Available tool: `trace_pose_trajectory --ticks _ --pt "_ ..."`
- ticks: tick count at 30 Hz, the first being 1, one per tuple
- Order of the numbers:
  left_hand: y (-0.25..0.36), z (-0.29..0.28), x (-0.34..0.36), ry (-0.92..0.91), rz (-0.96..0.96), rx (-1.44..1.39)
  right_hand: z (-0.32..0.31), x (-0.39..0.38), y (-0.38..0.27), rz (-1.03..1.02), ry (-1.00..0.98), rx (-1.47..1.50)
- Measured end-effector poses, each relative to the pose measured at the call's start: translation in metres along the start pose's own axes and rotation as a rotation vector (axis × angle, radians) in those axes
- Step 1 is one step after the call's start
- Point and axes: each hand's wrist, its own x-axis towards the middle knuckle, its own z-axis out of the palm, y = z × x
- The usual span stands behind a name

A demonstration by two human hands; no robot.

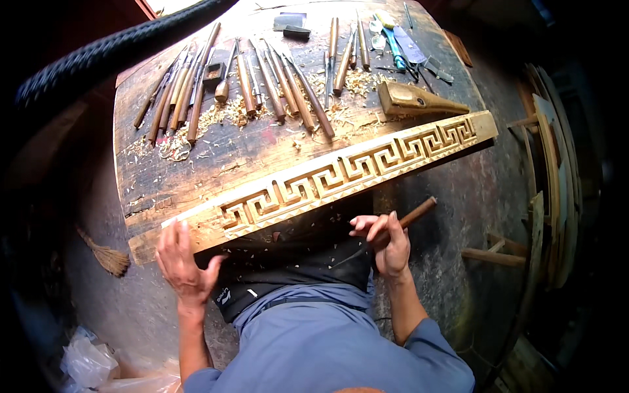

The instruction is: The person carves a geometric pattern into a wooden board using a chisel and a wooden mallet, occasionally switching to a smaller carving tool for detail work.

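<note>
A long wooden board [314,185] lies slantwise along the near edge of the workbench, carved with a Greek-key pattern and a row of small triangles below it. My left hand [180,262] rests at the board's plain left end, fingers stretched out and thumb apart. Over my lap, off the bench's near edge, my right hand [388,245] is closed around a carving chisel [418,213]. The chisel's brown wooden handle points up to the right, and its thin blade points down to the left, away from the board.
Several wood-handled chisels [282,85] lie in a row across the workbench [164,177] among wood shavings [209,121]. A wooden mallet [419,100] sits just beyond the board's right part. Left on the floor is a brush broom [108,259]; wooden frames [550,170] lean at right.
</note>
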Motion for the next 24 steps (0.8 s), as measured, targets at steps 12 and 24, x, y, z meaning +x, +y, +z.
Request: trace_pose_trajectory --ticks 12,24 --pt "-0.033 -0.024 -0.009 -0.147 0.096 -0.089 -0.002 0.013 0.01 0.181 0.466 0.163" --pt "0.024 -0.094 -0.052 -0.245 0.043 -0.215 -0.086 0.033 0.037 0.006 0.523 0.343"
